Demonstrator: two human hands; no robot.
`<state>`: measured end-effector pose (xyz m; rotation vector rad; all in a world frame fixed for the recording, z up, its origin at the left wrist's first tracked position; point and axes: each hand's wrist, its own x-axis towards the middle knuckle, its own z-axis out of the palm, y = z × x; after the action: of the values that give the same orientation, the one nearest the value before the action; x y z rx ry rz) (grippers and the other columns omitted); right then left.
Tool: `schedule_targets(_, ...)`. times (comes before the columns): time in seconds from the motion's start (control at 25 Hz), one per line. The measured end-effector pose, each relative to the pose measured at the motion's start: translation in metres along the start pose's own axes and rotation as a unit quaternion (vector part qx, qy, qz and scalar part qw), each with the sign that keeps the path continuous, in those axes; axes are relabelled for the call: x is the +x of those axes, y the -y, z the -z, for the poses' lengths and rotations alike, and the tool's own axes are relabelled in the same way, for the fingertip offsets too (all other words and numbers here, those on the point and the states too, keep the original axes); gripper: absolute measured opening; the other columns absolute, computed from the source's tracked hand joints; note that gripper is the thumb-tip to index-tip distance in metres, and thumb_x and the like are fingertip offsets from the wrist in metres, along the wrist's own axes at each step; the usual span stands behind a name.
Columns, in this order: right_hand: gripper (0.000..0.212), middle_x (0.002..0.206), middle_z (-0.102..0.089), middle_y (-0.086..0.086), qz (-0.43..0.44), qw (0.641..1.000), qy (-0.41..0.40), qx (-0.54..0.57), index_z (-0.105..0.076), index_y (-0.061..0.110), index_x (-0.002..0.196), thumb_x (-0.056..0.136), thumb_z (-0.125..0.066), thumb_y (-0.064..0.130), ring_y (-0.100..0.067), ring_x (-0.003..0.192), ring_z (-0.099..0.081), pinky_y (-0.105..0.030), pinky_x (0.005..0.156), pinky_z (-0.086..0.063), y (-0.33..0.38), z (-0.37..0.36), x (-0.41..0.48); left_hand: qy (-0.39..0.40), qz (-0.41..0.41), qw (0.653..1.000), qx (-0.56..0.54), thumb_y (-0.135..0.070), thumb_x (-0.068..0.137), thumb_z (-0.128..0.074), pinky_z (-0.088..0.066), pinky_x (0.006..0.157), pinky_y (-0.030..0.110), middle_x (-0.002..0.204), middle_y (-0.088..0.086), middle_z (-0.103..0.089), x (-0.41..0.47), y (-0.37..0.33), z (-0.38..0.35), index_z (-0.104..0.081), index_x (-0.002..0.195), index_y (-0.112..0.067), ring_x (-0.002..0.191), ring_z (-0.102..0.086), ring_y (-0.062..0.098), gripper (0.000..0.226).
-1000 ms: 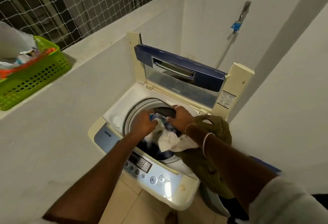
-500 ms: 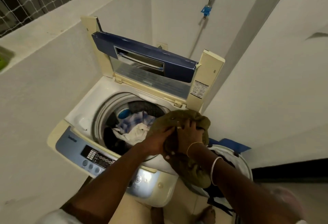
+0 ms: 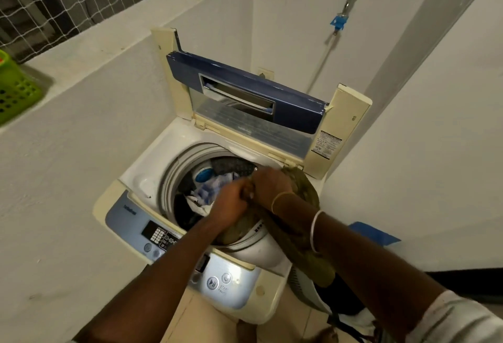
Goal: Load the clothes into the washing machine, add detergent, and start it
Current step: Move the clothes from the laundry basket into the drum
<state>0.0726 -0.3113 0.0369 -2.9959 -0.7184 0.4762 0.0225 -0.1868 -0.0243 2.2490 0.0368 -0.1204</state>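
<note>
A cream top-load washing machine (image 3: 144, 179) stands with its blue lid (image 3: 245, 92) raised. Its drum holds white, checked and dark clothes (image 3: 206, 193). Both my hands meet over the right part of the drum opening. My left hand (image 3: 231, 204) and my right hand (image 3: 272, 185) grip an olive-green garment (image 3: 307, 198). The garment drapes over the drum's right rim and hangs under my right forearm. The blue control panel (image 3: 217, 280) with its start button lies at the front.
A green plastic basket (image 3: 13, 92) sits on the ledge at left, below a wire net. A laundry basket (image 3: 307, 285) with dark clothes stands on the floor right of the machine. White walls enclose the machine closely on both sides and behind it. A blue tap (image 3: 339, 23) is on the back wall.
Both hands left the white clothes in the drum, took hold of the olive garment at the right rim, and have now brought it over the drum opening.
</note>
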Motion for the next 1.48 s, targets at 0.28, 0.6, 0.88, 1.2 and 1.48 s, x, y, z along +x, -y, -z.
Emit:
schedule_targets(0.28, 0.011, 0.107, -0.064, -0.003, 0.02, 0.923, -0.155, 0.352, -0.066, 0.024, 0.091, 0.083, -0.069, 0.018, -0.018, 0.096, -0.059, -0.031, 0.087, -0.048, 0.063, 0.058, 0.075, -0.262, 0.048, 0.953, -0.145, -0.03, 0.093, -0.063, -0.043, 0.083, 0.007, 0.103, -0.018, -0.068, 0.018, -0.012, 0.11, -0.069, 0.107, -0.027, 0.093, -0.059, -0.016, 0.015)
schedule_targets(0.6, 0.033, 0.124, -0.064, -0.017, -0.056, 0.972, 0.096, 0.208, -0.061, 0.005, 0.123, 0.098, -0.052, 0.023, -0.034, 0.115, -0.061, -0.038, 0.096, -0.049, 0.021, -0.062, 0.062, 0.05, 0.2, 0.978, 0.001, -0.023, 0.093, -0.066, -0.044, 0.091, 0.024, 0.119, 0.006, -0.068, 0.001, 0.076, 0.054, -0.065, 0.125, -0.018, 0.108, -0.063, 0.022, 0.032)
schedule_targets(0.88, 0.028, 0.118, -0.066, -0.015, -0.053, 0.963, 0.059, 0.257, -0.063, 0.007, 0.117, 0.096, -0.058, 0.023, -0.032, 0.112, -0.062, -0.034, 0.093, -0.047, -0.024, -0.081, 0.021, 0.065, 0.152, 0.98, 0.11, -0.03, 0.094, -0.059, -0.045, 0.095, 0.031, 0.112, 0.003, -0.07, 0.01, 0.072, -0.008, -0.064, 0.119, -0.02, 0.107, -0.064, 0.023, 0.028)
schedule_targets(1.2, 0.018, 0.088, -0.069, 0.004, -0.166, 0.877, -0.234, 0.386, -0.063, 0.024, 0.097, 0.098, -0.052, 0.038, -0.014, 0.078, -0.065, -0.029, 0.072, -0.054, -0.104, -0.09, -0.08, -0.09, -0.089, 0.992, 0.011, -0.034, 0.104, -0.046, -0.051, 0.072, 0.027, 0.091, -0.011, -0.064, 0.0, -0.068, -0.101, -0.059, 0.101, -0.026, 0.082, -0.062, 0.007, 0.016)
schedule_targets(1.48, 0.026, 0.08, -0.065, 0.006, -0.303, 0.853, -0.179, 0.384, -0.06, 0.026, 0.089, 0.098, -0.046, 0.046, -0.012, 0.072, -0.062, -0.029, 0.066, -0.051, -0.218, -0.174, -0.163, 0.111, -0.167, 0.977, 0.074, -0.039, 0.105, -0.04, -0.05, 0.074, 0.021, 0.096, -0.012, -0.061, 0.004, -0.123, -0.232, -0.055, 0.107, -0.031, 0.082, -0.058, 0.003, 0.017)
